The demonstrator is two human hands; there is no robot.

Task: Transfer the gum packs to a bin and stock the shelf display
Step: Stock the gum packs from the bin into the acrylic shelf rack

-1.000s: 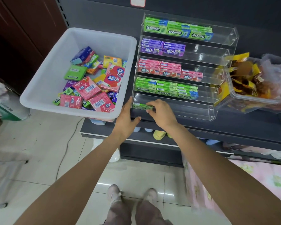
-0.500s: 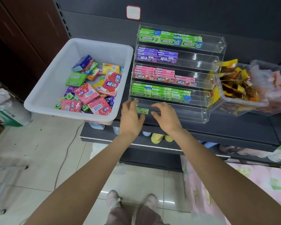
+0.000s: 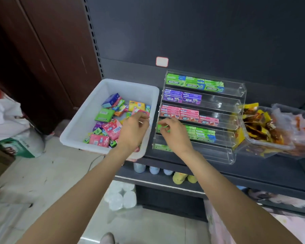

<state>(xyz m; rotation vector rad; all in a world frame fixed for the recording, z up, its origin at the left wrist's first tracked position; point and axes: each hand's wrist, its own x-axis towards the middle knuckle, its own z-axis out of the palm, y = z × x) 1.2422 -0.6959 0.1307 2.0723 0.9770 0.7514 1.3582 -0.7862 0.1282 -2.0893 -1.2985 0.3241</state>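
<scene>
1. Loose gum packs (image 3: 111,128) are lying in the white bin (image 3: 81,124).
2. The left hand (image 3: 133,132) is hovering over the bin's right side, fingers curling, seemingly holding nothing.
3. The right hand (image 3: 173,132) is curling at the display (image 3: 236,110); I cannot tell if it is holding anything.
4. Slide packs flat; tier lips are leaving little room.

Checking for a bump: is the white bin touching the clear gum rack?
Cannot tell. In the head view, the white bin's right rim meets the clear gum rack's left wall, but the left hand hides that spot.
</scene>
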